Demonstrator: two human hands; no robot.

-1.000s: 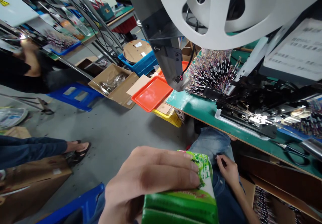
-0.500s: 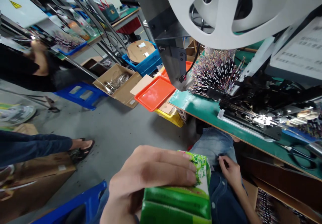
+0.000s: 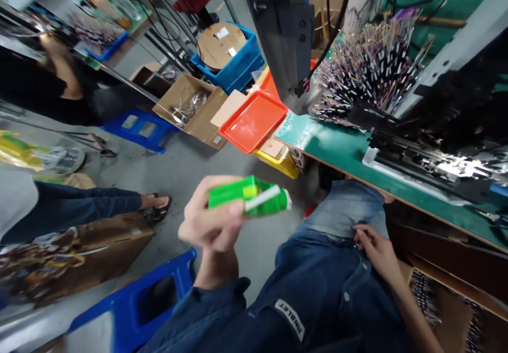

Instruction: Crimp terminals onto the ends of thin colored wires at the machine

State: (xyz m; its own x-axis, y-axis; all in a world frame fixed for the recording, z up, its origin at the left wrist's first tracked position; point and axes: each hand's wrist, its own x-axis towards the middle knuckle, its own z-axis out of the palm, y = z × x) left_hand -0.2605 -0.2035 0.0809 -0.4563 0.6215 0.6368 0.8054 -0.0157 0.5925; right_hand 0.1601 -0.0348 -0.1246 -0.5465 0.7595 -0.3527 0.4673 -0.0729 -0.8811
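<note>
A green drink carton [image 3: 226, 193] with a white straw-like strip on its side is held in my left hand [image 3: 214, 220], raised above the floor at the middle of the view. The carton lies tilted on its side, with a whitish end pointing right. My right hand [image 3: 373, 244] rests low on my lap, at the hem of the dark blue shirt [image 3: 349, 279] over the jeans. Its fingers are curled together; what they pinch is too small to make out.
A green workbench [image 3: 325, 144] with a machine [image 3: 420, 157] and a wire bundle [image 3: 369, 67] stands at right. Beyond are a red tray [image 3: 254, 121], cardboard box [image 3: 194, 107] and blue crate [image 3: 234, 64]. Blue stools and other people are at left.
My left hand has moved away from the camera and turned the carton onto its side. The view has shifted down, showing more of my shirt. My right hand stays at my lap.
</note>
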